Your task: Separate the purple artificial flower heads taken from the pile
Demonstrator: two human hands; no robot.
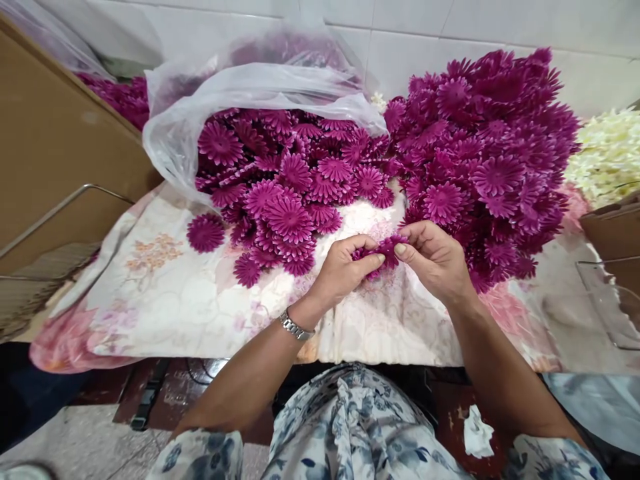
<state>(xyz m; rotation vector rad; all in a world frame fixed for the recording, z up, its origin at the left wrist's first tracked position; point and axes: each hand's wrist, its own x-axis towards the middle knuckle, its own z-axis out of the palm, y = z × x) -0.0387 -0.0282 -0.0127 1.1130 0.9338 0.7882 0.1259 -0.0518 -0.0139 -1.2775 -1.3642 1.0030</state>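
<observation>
Both hands meet over the front of the cloth-covered table, pinching a purple artificial flower piece (387, 251) between them. My left hand (345, 267) has its thumb and fingers closed on the left side of the petals. Thumb and forefinger of my right hand (434, 259) grip the right edge. Fingers cover part of the flower, so its exact shape is hard to make out. Close behind my left hand, loose purple petal discs (290, 219) spill from a clear plastic bag (170, 133). Beside my right hand rises a tall heap of purple flower pieces (490, 160).
A floral tablecloth (185, 313) covers the table. At the left stands a cardboard box (65, 147) with a metal wire frame. Cream-coloured flower pieces (607, 153) lie at the far right, above another cardboard box (615, 247). A white tiled wall (410, 33) closes off the back.
</observation>
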